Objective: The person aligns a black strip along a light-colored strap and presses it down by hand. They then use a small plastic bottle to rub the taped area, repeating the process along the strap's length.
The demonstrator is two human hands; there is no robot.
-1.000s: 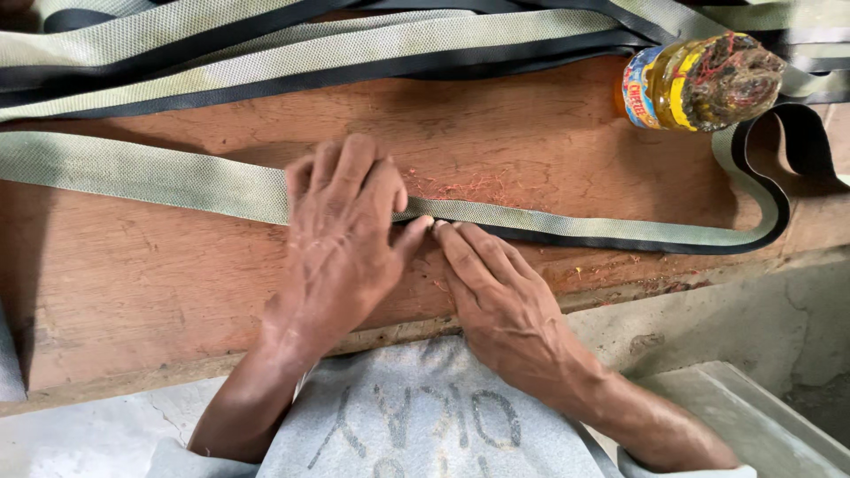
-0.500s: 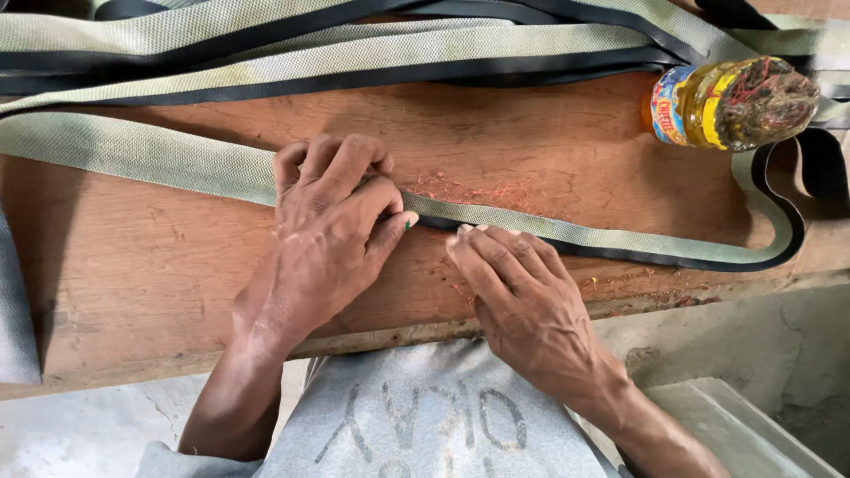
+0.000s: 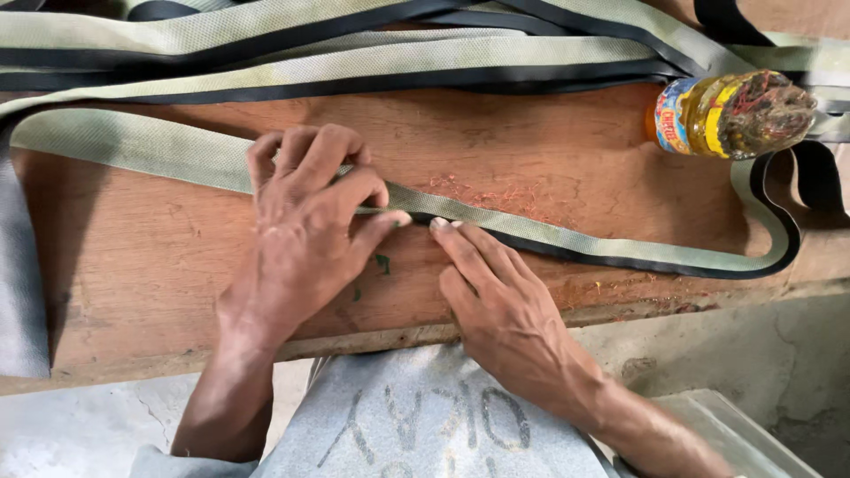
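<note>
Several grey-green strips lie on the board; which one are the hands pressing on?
The nearest strip, running alone across the bare wooden board. Both the left hand and right hand lie on it; the others are bundled along the far edge, untouched.

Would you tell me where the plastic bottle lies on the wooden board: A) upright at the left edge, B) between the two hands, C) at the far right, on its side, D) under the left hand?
C: the bottle lies on its side at the far right of the board, away from both hands.
</note>
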